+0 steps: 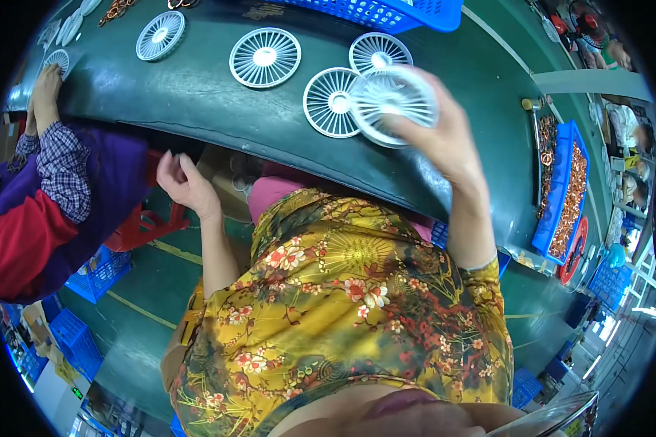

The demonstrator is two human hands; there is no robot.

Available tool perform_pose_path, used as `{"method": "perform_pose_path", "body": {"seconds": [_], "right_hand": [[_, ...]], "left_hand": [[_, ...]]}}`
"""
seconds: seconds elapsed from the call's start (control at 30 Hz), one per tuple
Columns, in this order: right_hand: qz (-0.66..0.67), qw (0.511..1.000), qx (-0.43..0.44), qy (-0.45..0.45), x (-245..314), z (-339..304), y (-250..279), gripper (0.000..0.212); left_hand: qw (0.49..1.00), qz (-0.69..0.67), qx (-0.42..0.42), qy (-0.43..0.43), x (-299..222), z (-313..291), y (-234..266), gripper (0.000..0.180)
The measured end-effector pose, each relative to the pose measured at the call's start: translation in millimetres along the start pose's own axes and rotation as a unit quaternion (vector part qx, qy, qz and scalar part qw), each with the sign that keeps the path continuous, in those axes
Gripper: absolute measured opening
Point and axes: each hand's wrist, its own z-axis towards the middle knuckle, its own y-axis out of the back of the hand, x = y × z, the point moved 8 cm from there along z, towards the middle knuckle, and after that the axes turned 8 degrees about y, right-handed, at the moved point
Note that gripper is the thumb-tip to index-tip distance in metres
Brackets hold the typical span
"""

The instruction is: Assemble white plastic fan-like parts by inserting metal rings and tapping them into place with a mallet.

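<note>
left hand (189, 191) empty, loosely curled, right hand (447, 140) gripping, right arm (472, 222) extended forward

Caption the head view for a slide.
The right hand holds a white wheel over two others on a green table; the left hand is empty.

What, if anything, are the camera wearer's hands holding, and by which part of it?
The right hand holds a white spoked disc by its right side; the left hand holds nothing.

Spoked discs (265, 57) look like white plastic, smooth, slightly glossy. Table (204, 95) is smooth, glossy. Perforated basket (410, 17) is blue plastic. Copper-coloured pieces (571, 200) look metallic, shiny. Floral blouse (350, 306) is satiny cloth; checked sleeve (64, 171) is matt cloth.
</note>
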Motion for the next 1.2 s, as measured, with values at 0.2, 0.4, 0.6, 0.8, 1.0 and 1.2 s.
{"method": "perform_pose_path", "body": {"seconds": [0.2,0.4,0.6,0.8,1.0,1.2], "right_hand": [[-0.048,0.994,0.101,-0.017,-15,20,-56,0.068],[0.072,0.996,-0.005,-0.061,-9,33,-9,0.055],[-0.086,0.996,0.03,0.009,-33,64,-24,0.07],[0.084,0.994,0.056,0.052,-14,42,-116,0.05],[0.327,0.897,0.292,-0.053,8,12,-202,0.069],[0.108,0.965,0.235,0.049,10,38,-191,0.029]], "left_hand": [[0.956,0.062,0.15,-0.245,-173,9,-77,0.038],[0.914,0.159,0.286,-0.239,-173,7,-148,0.075],[0.912,-0.086,0.381,0.123,-138,22,-133,0.034],[0.868,-0.253,0.427,0.034,-149,-19,-101,0.041],[0.849,-0.254,0.384,0.26,-81,-16,-29,0.043],[0.831,-0.276,0.235,0.421,66,-28,8,0.028]]}}
